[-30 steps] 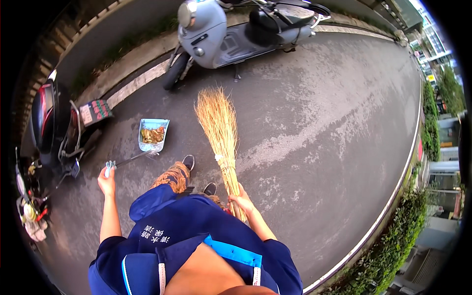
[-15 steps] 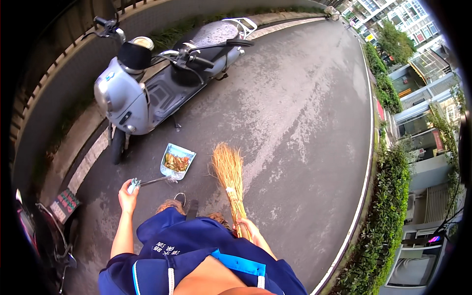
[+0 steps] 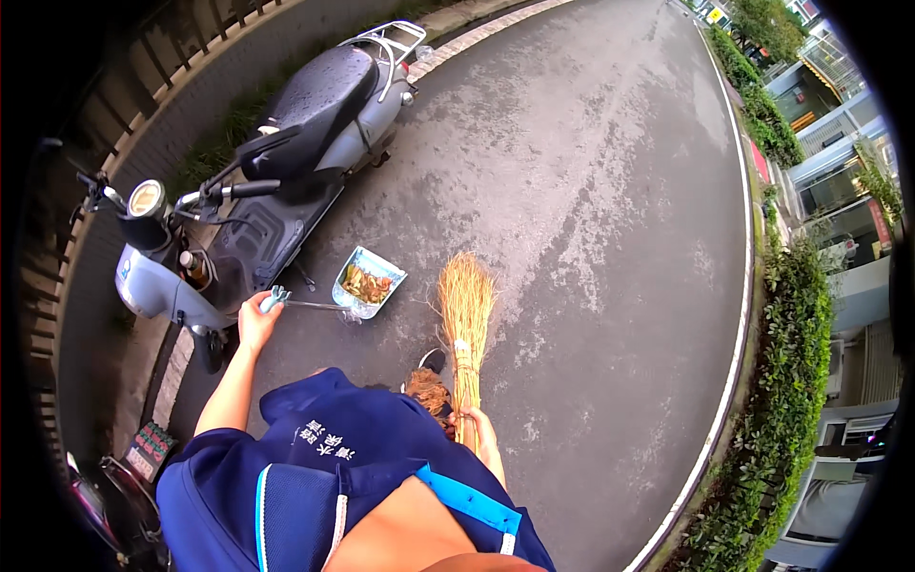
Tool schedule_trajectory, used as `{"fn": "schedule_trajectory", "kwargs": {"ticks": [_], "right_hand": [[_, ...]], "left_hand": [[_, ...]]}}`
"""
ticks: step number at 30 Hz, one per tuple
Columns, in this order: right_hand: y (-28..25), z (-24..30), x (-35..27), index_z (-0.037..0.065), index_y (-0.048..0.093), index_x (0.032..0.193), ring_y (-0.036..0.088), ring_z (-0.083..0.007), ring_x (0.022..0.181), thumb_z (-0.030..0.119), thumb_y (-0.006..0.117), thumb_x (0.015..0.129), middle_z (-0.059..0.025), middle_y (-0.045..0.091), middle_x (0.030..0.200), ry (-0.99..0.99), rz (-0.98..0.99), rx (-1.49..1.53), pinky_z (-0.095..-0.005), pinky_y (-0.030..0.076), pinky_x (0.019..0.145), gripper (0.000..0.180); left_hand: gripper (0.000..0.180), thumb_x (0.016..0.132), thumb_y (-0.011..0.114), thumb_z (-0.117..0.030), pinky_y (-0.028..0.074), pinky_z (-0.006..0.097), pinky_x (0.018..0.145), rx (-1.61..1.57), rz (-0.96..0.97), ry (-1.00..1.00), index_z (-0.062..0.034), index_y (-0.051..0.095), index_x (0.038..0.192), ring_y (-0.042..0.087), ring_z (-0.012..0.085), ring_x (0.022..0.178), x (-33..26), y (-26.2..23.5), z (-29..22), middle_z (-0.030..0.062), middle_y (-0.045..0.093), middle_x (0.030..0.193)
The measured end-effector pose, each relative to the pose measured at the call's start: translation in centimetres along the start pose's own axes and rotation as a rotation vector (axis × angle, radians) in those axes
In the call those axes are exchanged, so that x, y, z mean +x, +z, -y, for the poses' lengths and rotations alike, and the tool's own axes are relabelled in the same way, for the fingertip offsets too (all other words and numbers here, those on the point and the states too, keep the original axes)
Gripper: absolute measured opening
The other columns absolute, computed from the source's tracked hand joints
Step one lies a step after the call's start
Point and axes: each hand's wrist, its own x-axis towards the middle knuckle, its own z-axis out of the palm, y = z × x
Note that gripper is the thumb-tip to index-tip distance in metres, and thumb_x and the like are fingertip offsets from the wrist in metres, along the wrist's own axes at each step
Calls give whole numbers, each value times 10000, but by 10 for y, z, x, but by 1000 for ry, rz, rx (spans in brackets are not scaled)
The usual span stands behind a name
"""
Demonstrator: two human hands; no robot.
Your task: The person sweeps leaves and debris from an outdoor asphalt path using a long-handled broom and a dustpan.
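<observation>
My left hand is closed round the top of a long-handled dustpan, whose thin handle runs right to a light-blue pan. Brown and yellowish dry leaves lie in the pan, which is ahead of me over the road. In my right hand is the handle of a straw broom, its fingers wrapped round the bound stalks. The broom's bristles fan out forward, to the right of the dustpan and apart from it. Whether the bristles touch the ground I cannot tell.
A grey-blue scooter stands close at the left, beside a fence and a kerb. Another vehicle is partly visible at the lower left. Wet-patched asphalt stretches ahead. A white line and a hedge border it on the right.
The scooter is now nearer and further left in view as I have moved forward. Dustpan and broom stay in my hands, both shifted slightly right in view. A different shoe shows, beside the broom.
</observation>
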Motion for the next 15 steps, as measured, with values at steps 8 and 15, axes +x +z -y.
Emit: {"fn": "schedule_trajectory", "kwargs": {"ticks": [8,15], "right_hand": [[29,152,63,73,582,839,552,-174,644,321,611,764,-45,594,727,73,121,-26,-307,462,575,261],[75,282,130,106,524,973,567,-189,625,244,617,776,-63,608,733,98,145,-107,-316,464,530,257]], "left_hand": [[371,721,726,-211,506,331,757,11,-27,-19,-16,665,1030,677,249,834,82,44,-100,166,689,882],[358,729,721,-201,506,332,766,-30,1,-80,-19,664,1032,677,245,851,174,120,-167,167,689,900]]}}
